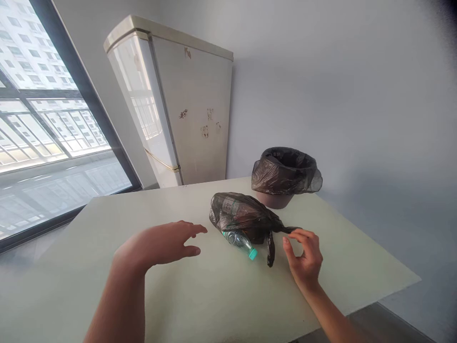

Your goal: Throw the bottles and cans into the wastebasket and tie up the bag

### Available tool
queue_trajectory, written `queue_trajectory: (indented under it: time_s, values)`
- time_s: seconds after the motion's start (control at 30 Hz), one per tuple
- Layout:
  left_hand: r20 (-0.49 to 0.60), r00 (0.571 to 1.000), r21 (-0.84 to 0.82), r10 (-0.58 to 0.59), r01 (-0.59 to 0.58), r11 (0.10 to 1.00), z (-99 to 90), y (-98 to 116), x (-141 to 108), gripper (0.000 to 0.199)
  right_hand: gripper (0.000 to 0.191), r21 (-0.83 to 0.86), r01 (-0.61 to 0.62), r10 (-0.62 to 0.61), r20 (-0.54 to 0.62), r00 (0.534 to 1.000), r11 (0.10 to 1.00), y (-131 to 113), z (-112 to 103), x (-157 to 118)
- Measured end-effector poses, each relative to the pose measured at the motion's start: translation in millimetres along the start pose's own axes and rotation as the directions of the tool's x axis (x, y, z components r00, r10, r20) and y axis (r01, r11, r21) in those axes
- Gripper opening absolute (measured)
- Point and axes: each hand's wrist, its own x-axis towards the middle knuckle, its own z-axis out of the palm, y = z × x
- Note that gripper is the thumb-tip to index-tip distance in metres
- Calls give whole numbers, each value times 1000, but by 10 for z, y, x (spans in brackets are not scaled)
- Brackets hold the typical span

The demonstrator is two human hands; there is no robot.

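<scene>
A filled black plastic bag lies on its side on the pale table, its twisted handles pointing right and toward me. From its near side sticks out a clear plastic bottle with a green cap; I cannot tell whether its other end is inside or under the bag. My left hand is open above the table, left of the bag and apart from it. At one handle tip is my right hand, fingers curved, with a gap between thumb and forefinger. The handle tip passes behind those fingers, perhaps touching them.
Behind the bag, near the table's back right, stands a trash bin lined with a black bag folded over its rim. A worn white refrigerator is beyond the table, against the grey wall. At left is a large window.
</scene>
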Motion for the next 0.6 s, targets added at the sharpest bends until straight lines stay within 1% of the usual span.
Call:
queue_trajectory:
  time_s: [0.07,0.1,0.13,0.2,0.27,0.33,0.4,0.43,0.53,0.6]
  values:
    - [1,1000,-1,4,-4,1000,7,-6,-2,58,25,-55,-50,48,-42,998,997,-1,15,64]
    - [1,1000,-3,3,-3,1000,8,-10,-6,58,34,-62,-90,88,-33,996,994,4,23,85]
    - [-1,1000,-5,0,0,1000,8,-12,-10,58,41,-55,-137,137,-4,990,989,15,31,96]
    - [-8,1000,-9,-7,7,1000,4,-14,-1,58,51,0,-241,240,102,965,971,44,47,91]
    - [5,1000,-11,-5,5,1000,-5,-7,62,59,50,64,-304,284,221,933,950,74,66,62]
    - [63,998,-10,17,-16,1000,-10,1,206,57,44,93,-288,249,300,921,953,87,90,27]
    - [166,985,-3,49,-49,999,3,2,418,51,42,89,-232,189,340,921,969,78,117,-3]
    - [241,969,3,56,-58,998,18,-1,536,49,43,81,-207,165,359,919,975,68,131,-15]
    - [376,922,18,93,-108,994,92,-8,839,50,41,57,-171,130,431,893,984,42,167,-49]
    - [411,901,-5,138,-149,989,150,14,948,57,31,48,-155,112,490,865,987,42,185,-73]
